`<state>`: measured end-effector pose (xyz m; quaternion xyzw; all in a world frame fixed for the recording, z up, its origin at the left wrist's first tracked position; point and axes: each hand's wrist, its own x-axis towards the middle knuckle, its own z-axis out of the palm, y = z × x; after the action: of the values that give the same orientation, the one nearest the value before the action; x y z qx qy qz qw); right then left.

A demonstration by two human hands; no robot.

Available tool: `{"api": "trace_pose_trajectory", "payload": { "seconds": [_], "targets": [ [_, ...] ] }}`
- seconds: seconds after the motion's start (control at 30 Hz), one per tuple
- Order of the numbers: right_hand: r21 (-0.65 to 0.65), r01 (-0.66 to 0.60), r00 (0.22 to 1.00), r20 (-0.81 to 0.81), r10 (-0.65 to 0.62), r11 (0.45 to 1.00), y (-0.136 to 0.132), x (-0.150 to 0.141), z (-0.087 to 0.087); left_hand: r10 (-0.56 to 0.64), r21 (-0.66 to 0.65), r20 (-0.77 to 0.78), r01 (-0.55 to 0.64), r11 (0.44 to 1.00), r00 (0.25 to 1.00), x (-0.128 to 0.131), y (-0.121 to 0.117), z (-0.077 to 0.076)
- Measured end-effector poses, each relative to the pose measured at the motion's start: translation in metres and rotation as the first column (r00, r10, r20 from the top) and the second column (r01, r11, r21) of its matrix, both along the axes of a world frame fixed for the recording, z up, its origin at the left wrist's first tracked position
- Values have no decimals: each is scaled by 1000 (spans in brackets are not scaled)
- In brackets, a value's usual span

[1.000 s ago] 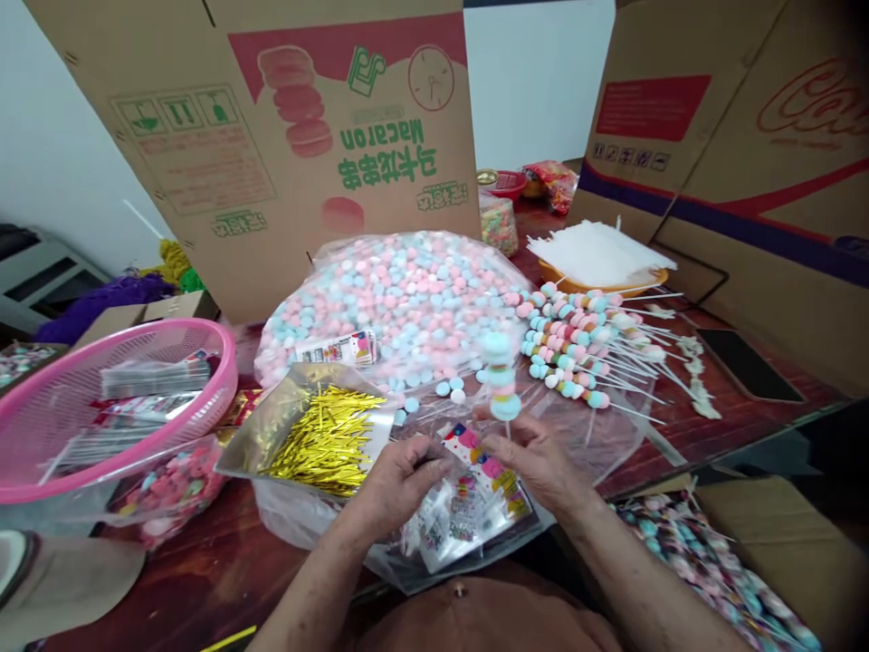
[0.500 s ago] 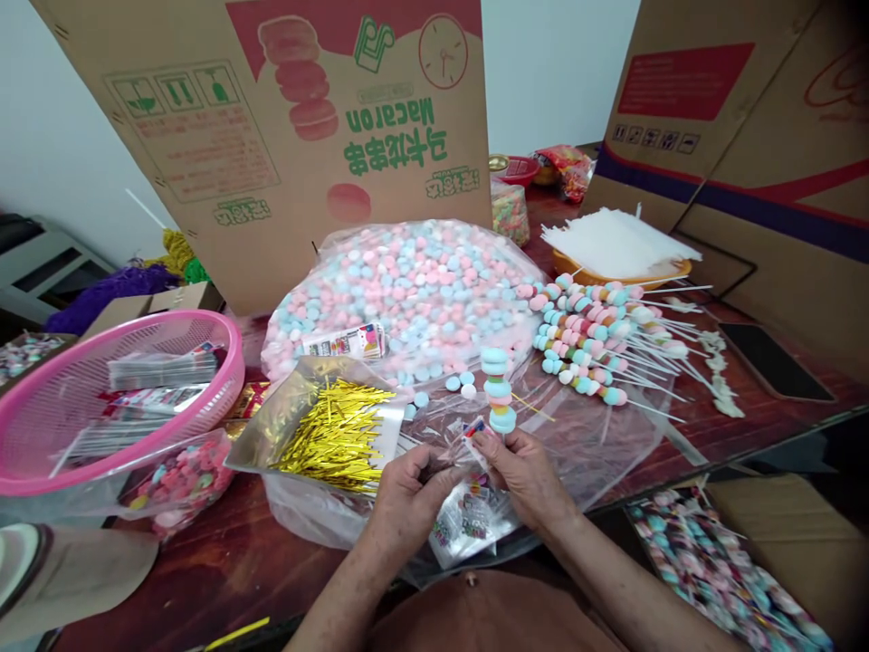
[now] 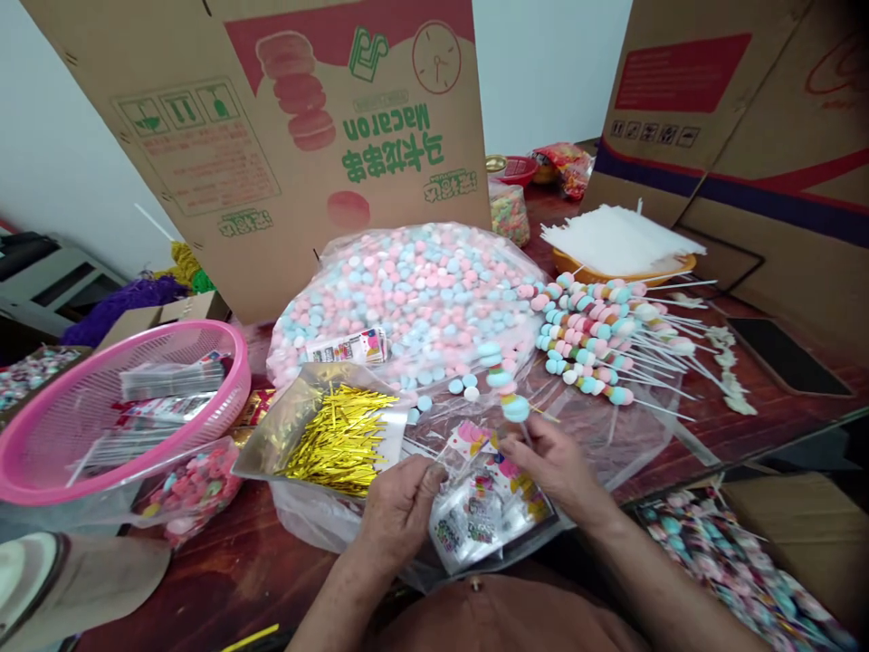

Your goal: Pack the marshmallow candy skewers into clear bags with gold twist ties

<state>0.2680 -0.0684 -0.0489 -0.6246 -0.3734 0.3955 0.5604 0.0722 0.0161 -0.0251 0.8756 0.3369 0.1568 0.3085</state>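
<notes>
My right hand (image 3: 557,460) pinches the stick of a candy skewer (image 3: 502,380), whose pastel blue, pink and brown pieces stand up, tilted left, above the fingers. My left hand (image 3: 400,503) is closed, thumb against fingers, on the edge of a clear printed bag (image 3: 468,445). That bag spreads between both hands and lies apart from the candy. Under them is a stack of printed packets (image 3: 475,525) with a silvery sheen. Just left of my left hand, a metal scoop-like tray (image 3: 262,453) holds gold twist ties (image 3: 339,439).
Behind lies a big clear bag of pastel candies (image 3: 407,281). Finished skewers (image 3: 590,335) are piled at right, beside white sticks (image 3: 621,240) in a basket and a phone (image 3: 787,356). A pink basket (image 3: 241,362) stands left. Cardboard boxes (image 3: 394,54) rise at the back.
My hands have moved apart. The right hand has shifted right with the skewer, which now tilts more, and the printed bag shows spread out between the hands.
</notes>
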Motion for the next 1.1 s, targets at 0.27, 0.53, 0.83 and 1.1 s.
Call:
{"api": "trace_pose_trajectory", "payload": {
  "seconds": [0.27, 0.53, 0.83, 1.1],
  "targets": [
    [227, -340, 579, 815, 12, 913, -44, 67, 30, -163, 102, 111, 152, 983, 980, -22, 18, 22],
    [96, -382, 301, 953, 25, 919, -45, 82, 39, -237, 228, 13, 228, 947, 971, -19, 18, 36],
    [-28, -446, 197, 972, 129, 895, -43, 73, 42, -298, 117, -168, 319, 940, 940, -3, 15, 35],
    [-101, -504, 267, 926, 267, 857, -34, 59, 59, -345, 5, -349, 370, 929, 871, 20, 8, 27]
  ]
}}
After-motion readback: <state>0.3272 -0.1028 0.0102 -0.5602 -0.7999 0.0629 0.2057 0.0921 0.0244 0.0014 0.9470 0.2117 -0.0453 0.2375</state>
